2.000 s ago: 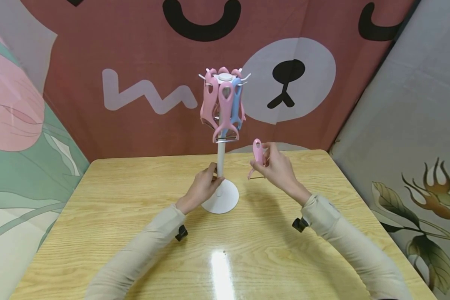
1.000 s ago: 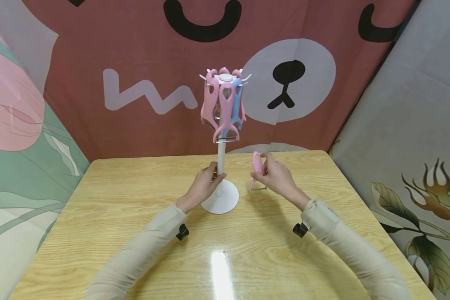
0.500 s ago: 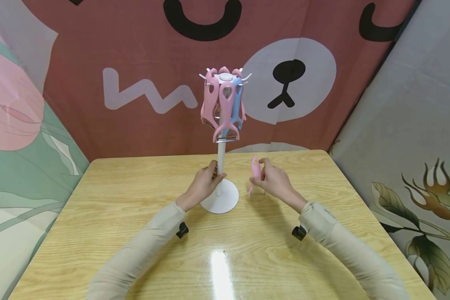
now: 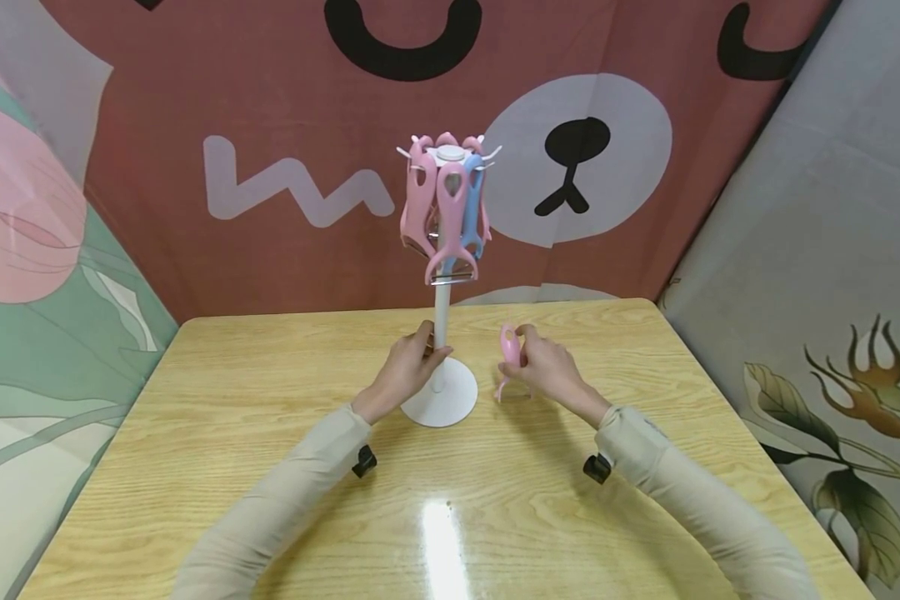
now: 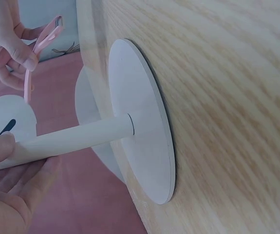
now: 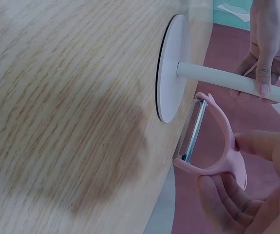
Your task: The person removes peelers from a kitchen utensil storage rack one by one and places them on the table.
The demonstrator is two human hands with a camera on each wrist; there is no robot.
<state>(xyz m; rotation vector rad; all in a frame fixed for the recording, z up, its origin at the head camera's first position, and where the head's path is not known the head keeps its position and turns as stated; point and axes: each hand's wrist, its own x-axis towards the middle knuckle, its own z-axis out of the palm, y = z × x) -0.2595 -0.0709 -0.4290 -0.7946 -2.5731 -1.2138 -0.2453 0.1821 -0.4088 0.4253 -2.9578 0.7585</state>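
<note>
My left hand (image 4: pixel 405 372) grips the white pole (image 5: pixel 76 137) of an upright stand, low down, just above its round white base (image 4: pixel 450 404). Between the thumb and fingers of my right hand (image 4: pixel 551 367) is a pink peeler (image 6: pixel 222 141), pinched by its handle with the metal blade end pointing down. It hangs close over the table to the right of the base. Several pink peelers (image 4: pixel 452 200) and a blue peeler (image 4: pixel 473 204) hang from hooks at the top of the stand, blades downward. Those at the back are partly hidden.
The stand is on a wood-grain table (image 4: pixel 270 467) near its back edge. Behind it hangs a reddish cloth backdrop (image 4: pixel 285 250) with a cartoon face. A grey flowered cloth (image 4: pixel 832 250) borders the right side, and a green and pink one (image 4: pixel 30 275) borders the left.
My right hand has lowered the pink peeler from beside the stand toward the table and slightly nearer to me. The left hand keeps its grip on the pole; the hanging peelers stay put.
</note>
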